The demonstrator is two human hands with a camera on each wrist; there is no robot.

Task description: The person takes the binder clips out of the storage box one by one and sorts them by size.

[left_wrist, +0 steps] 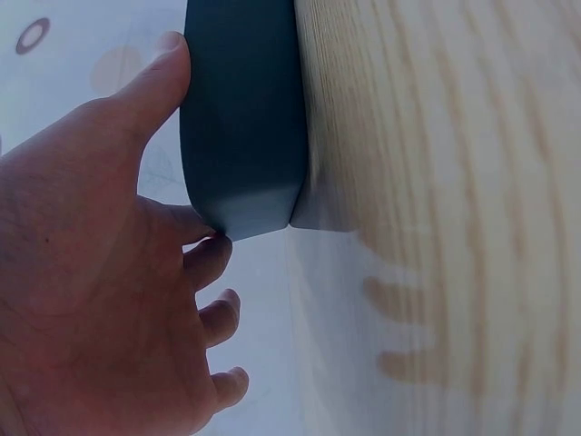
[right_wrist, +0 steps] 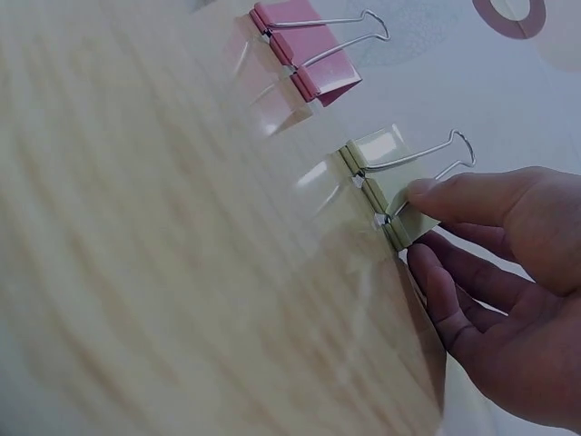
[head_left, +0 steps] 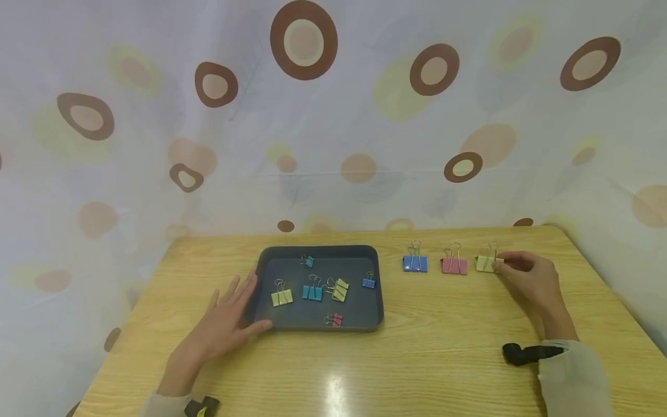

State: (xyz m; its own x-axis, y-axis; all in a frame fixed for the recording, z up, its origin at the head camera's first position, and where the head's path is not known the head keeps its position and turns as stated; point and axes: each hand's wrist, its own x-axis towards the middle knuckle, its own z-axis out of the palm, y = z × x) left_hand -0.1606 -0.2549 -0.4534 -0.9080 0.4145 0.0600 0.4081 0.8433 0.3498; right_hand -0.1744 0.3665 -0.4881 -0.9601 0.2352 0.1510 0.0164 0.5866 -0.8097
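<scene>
three large binder clips are standing in a row on the wooden table (head_left: 417,359), right of the dark tray (head_left: 375,313): a blue clip (head_left: 414,263), a pink clip (head_left: 454,265) and a pale yellow clip (head_left: 486,263). the right hand (head_left: 528,278) is pinching the yellow one at its right end, thumb and fingertips closing on the body; the right wrist view is showing this grip plainly, with the pink clip just beside it.

the left hand (head_left: 224,321) is lying flat and spread, fingers straight, thumb and fingers resting against the tray's near left corner, steadying it, gripping nothing.

six clips are sitting in the tray: a small teal clip (head_left: 307,260), a yellow clip (head_left: 281,296), a teal clip (head_left: 312,291), a yellow-green clip (head_left: 339,289), a small blue clip (head_left: 368,282), and a small pink clip (head_left: 334,319).

judging by the layout, the lining-up is looking about a third done, with six remaining.
</scene>
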